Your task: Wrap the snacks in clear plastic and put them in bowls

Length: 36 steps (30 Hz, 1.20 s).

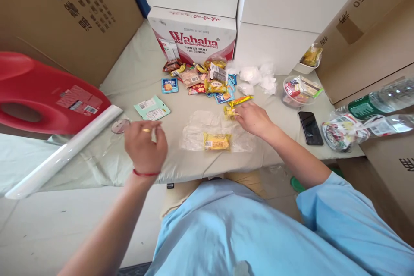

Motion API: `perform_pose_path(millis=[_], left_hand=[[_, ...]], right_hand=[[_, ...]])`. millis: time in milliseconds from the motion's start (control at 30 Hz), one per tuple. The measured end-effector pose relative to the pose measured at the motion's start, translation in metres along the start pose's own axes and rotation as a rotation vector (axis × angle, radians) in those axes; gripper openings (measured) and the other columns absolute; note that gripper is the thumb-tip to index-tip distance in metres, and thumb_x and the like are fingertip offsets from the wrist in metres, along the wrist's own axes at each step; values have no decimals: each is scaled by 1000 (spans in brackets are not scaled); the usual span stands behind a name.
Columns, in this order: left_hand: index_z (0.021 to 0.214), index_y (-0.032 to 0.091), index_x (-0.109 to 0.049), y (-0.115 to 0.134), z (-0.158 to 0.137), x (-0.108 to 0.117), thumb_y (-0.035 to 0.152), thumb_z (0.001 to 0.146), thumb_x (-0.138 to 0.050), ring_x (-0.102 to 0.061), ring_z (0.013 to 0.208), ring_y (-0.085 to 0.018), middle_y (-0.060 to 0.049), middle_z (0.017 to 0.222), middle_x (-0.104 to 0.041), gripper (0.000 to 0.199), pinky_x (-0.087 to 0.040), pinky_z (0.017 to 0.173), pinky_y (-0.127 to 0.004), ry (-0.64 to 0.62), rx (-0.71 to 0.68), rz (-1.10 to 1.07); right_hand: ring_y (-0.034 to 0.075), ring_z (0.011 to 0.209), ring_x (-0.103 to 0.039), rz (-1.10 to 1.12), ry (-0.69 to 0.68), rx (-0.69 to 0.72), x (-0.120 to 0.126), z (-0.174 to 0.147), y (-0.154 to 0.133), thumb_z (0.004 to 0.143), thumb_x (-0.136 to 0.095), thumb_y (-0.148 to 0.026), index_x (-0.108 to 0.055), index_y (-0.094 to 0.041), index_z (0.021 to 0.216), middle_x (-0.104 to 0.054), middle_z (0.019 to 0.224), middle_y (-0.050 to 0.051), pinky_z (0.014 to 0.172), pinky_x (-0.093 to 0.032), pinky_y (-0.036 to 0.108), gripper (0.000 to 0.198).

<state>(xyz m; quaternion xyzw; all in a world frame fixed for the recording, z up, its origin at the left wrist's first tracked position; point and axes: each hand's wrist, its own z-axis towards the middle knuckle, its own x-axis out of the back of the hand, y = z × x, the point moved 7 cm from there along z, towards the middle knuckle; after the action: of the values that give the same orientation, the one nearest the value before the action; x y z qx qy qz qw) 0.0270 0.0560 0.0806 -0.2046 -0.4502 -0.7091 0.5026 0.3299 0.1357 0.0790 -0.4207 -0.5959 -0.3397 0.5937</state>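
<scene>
My right hand (254, 119) reaches over the table with its fingers closed on a small yellow snack packet (229, 113). Just beyond those fingers lies a long yellow-and-red wrapped stick (240, 100). A yellow-wrapped snack (217, 141) rests on a flattened sheet of clear plastic (194, 131) in front of me. Raised at the left, my left hand (145, 144) has its fingers bent and its thumb apart, with nothing visible in it. Beside it are a round clear object (120, 126) and a pale green packet (152, 108).
Several snack packets (190, 78) are heaped before a Wahaha carton (194, 36). Crumpled clear plastic (254, 76), a snack bowl (299, 91), a phone (311, 128) and bottles (371, 102) stand rightward. A plastic film roll (64, 153) and red jug (48, 95) occupy the left.
</scene>
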Motion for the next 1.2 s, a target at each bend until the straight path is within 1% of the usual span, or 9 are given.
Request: perform_pose_path(millis=[133, 267, 467, 600, 700, 833, 967, 1100, 1200], left_hand=[[118, 22, -73, 69, -40, -36, 23, 98, -48, -65, 106, -26, -11, 118, -75, 33, -49, 91, -44, -317, -283, -119], [125, 22, -72, 93, -66, -84, 20, 99, -47, -66, 104, -28, -10, 127, -75, 36, -48, 82, -44, -516, -357, 17], [132, 24, -69, 88, -77, -98, 22, 101, -48, -70, 104, -26, -7, 134, -73, 37, -52, 82, -41, -508, -322, 95], [133, 23, -69, 87, -78, -98, 21, 101, -46, -72, 103, -26, -8, 134, -72, 39, -56, 82, -41, -503, -294, 29], [125, 23, -73, 72, -77, -96, 18, 96, -46, -72, 109, -25, -7, 133, -73, 40, -58, 90, -40, -521, -226, -169], [109, 23, -76, 15, -70, -77, 24, 93, -47, -72, 109, -23, -3, 115, -79, 34, -57, 98, -38, -397, 115, -482], [114, 15, -70, -39, -60, -56, 40, 102, -39, -68, 103, -26, -10, 110, -74, 41, -54, 99, -46, -127, 524, -450], [102, 15, -69, -22, -45, -68, 50, 97, -50, -49, 137, -37, -19, 131, -65, 40, -34, 119, -60, -232, 419, -294], [83, 19, -65, 4, -43, -78, 44, 85, -64, -57, 126, -35, -16, 121, -66, 25, -44, 111, -55, -325, 358, -254]], right_hand=[[35, 137, -47, -37, -8, 184, -18, 44, -41, 98, -62, -32, -69, -14, 127, -71, 127, 18, 111, -40, 49, 35], [38, 132, -53, -83, -195, 40, -49, 79, -44, 90, -71, -39, -70, -6, 126, -70, 127, 25, 110, -40, 48, 49], [30, 113, -63, -39, -227, 50, -28, 74, -45, 94, -58, -21, -77, -15, 108, -73, 113, 16, 93, -45, 35, 24], [27, 109, -61, -14, -76, 273, -3, 26, -77, 100, -52, -26, -72, -17, 109, -64, 124, 15, 86, -43, 33, 24], [21, 84, -63, -40, -234, 325, -25, -14, -93, 104, -45, -24, -64, -23, 129, -66, 113, 11, 70, -39, 29, 32], [20, 83, -62, -31, -330, 360, -60, -48, -100, 106, -41, -23, -55, -30, 144, -65, 120, 10, 66, -35, 29, 40], [23, 94, -61, 19, -289, 324, -73, -55, -99, 109, -39, -26, -52, -36, 150, -63, 122, 9, 67, -34, 28, 44], [21, 93, -59, 88, -260, 267, -72, -54, -96, 109, -42, -29, -57, -39, 146, -62, 116, 8, 66, -33, 27, 41], [20, 90, -56, 179, -234, 234, -72, -53, -94, 107, -46, -27, -62, -37, 142, -61, 112, 7, 66, -34, 26, 39]])
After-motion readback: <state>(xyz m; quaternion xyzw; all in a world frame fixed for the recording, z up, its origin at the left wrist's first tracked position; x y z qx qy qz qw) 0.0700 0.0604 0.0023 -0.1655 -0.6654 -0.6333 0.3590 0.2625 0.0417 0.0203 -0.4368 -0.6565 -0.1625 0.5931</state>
